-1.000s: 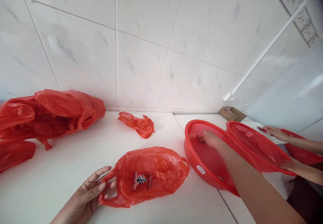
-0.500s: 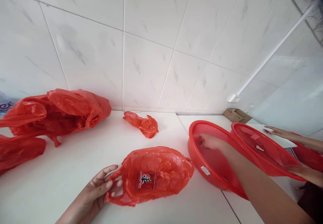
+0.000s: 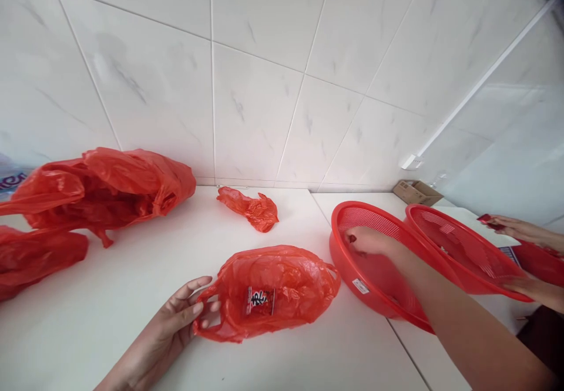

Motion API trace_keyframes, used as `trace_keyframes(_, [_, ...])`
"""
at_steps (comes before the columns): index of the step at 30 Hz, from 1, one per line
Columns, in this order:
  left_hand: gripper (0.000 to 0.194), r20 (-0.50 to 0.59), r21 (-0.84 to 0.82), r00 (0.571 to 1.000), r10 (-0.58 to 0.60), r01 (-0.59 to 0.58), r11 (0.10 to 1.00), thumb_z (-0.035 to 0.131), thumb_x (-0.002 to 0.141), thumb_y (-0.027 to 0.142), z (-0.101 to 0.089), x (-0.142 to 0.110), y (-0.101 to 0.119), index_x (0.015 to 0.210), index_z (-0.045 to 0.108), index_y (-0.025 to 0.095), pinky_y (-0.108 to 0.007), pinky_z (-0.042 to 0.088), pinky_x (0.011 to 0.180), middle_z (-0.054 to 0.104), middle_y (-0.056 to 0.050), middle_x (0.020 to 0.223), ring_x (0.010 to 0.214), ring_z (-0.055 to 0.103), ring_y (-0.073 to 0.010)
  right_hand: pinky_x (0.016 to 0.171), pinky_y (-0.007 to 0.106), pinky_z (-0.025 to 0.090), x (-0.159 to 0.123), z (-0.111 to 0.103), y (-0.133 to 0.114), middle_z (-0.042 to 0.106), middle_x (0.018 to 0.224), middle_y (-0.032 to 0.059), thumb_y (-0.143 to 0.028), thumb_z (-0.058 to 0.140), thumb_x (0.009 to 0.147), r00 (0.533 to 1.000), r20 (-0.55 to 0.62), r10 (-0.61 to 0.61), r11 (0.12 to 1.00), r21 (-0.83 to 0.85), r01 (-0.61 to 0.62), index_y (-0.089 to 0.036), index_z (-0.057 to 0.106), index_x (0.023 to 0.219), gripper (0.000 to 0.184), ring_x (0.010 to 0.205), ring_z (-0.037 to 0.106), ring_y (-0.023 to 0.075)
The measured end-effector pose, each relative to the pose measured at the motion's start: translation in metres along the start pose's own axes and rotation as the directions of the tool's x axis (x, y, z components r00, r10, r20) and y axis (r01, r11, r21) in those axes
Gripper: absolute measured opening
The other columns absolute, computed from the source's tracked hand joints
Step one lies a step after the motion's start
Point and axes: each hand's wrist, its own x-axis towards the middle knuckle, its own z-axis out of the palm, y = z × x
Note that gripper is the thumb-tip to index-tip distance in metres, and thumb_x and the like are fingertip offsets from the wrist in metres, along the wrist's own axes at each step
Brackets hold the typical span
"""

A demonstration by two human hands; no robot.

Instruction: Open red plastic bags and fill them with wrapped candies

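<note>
My left hand [image 3: 187, 312] grips the left handle of a red plastic bag [image 3: 282, 262], with fingers through the loop. The bag lies spread wide on the white table, and one small red packet [image 3: 261, 301] with black-and-white lettering rests inside. To the right, my right hand [image 3: 368, 243] reaches down into a red plastic basket [image 3: 341, 262] with mesh sides. Its fingers are closed at the far left inside wall, where a small red packet [image 3: 352, 238] shows at the fingertips. My forearm hides part of the basket's inside.
Beyond it stands a second red basket [image 3: 462, 279], with another person's hand [image 3: 524, 288] at its rim and their other hand [image 3: 515, 226] holding a red packet. A crumpled red bag [image 3: 253, 208], a large red bag [image 3: 176, 179] and a cardboard box [image 3: 414, 193] lie near the tiled wall.
My view has shifted slightly. My right hand has moved a little within the basket, while my left still holds the bag. The other person's far hand has lifted a red packet.
</note>
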Motion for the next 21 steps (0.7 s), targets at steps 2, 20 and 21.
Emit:
trace_keyframes(2, [0.037,0.013,-0.012,1.0,0.007,-0.007,1.0,0.075,0.072,0.018,-0.001,0.001,0.0,0.106,0.064,0.025,-0.024,0.051,0.069,0.072,-0.005,0.093,0.081,0.067,-0.0165,0.046,0.023,0.03,0.007,-0.007,0.001,0.051,0.046,-0.0026,-0.008,0.044,0.068,0.995,0.086,-0.044,0.999,0.007,0.044,-0.018,0.051,0.055,0.017,0.043,0.049,0.0091])
trace_keyframes(20, [0.04,0.03,0.085,1.0,-0.005,0.003,0.996,0.074,0.073,0.022,-0.013,0.009,-0.003,0.111,0.063,0.03,-0.021,0.054,0.07,0.071,-0.003,0.096,0.088,0.066,-0.0176,0.071,0.026,0.047,-0.05,0.043,-0.097,0.06,0.119,-0.0022,-0.032,0.063,0.077,0.854,0.231,-0.467,0.883,0.06,0.466,-0.036,0.048,0.129,0.054,0.087,0.062,0.0157])
trace_keyframes(21, [0.04,0.025,0.085,1.0,-0.005,0.003,0.996,0.074,0.073,0.022,-0.013,0.008,-0.003,0.11,0.063,0.03,-0.021,0.054,0.071,0.071,-0.003,0.096,0.088,0.066,-0.0178,0.073,0.028,0.047,-0.047,0.034,-0.09,0.059,0.121,-0.0001,-0.035,0.061,0.079,0.885,0.187,-0.426,0.904,0.05,0.425,-0.034,0.046,0.13,0.054,0.087,0.062,0.0168])
